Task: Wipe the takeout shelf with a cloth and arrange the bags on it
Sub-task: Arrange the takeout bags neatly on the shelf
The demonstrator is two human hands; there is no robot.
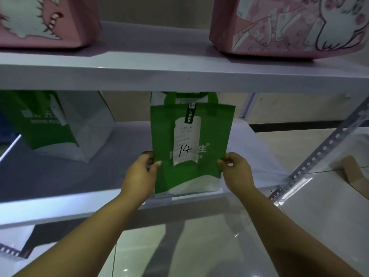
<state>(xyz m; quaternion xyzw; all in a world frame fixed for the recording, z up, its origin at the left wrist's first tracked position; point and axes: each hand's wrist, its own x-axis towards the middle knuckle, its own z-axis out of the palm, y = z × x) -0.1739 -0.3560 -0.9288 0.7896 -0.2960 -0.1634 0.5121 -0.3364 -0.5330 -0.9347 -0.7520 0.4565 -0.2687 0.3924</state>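
Room lay open on the shelf [60, 182] to both sides of the green bag [211, 132]. A wide bare stretch parted it from a second green bag [50, 126] standing further back on the left, and a narrower strip ran to the post [319, 152] on the right. The green bag stood upright at the shelf's front edge, its handles reaching up to the underside of the upper shelf [139, 64]. That carried a left pink bag [44, 23] and a right pink bag [289, 25], well apart.

A receipt [186, 144] on the green bag's front bore a handwritten "14". It covered most of the white print, of which "生" and "ZA" showed. A dark tag [190, 114] hung above it, its characters too small to read. The second green bag's print was blurred.

Both bare forearms reached up from below. The left hand [139, 172] pinched the bag's left edge, thumb on the front and fingers behind. The right hand [235, 170] pinched the right edge the same way.
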